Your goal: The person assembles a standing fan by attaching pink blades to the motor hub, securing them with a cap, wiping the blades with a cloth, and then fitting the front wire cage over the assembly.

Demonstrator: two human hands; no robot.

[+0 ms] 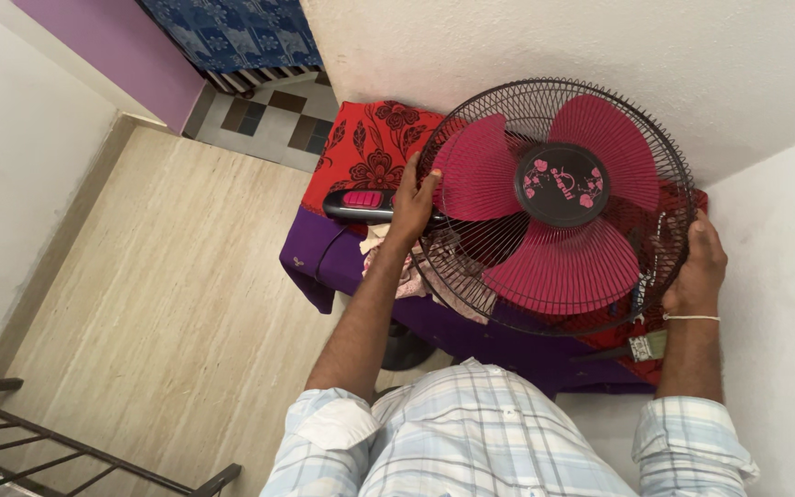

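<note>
A fan (558, 207) fills the upper right of the frame, its black wire grille (471, 253) round and facing up, with three pink blades behind a black hub (561, 184). The left hand (413, 198) grips the grille's left edge; the right hand (697, 267) holds its right edge, a thin band on the wrist. Under the fan lies a red flowered cloth (365, 152) over a purple cover (333, 262). A black and pink handle (361, 204) sticks out left of the left hand. Pale plank floor (167, 294) fills the left; a dark railing (66, 446) crosses the lower left corner.
</note>
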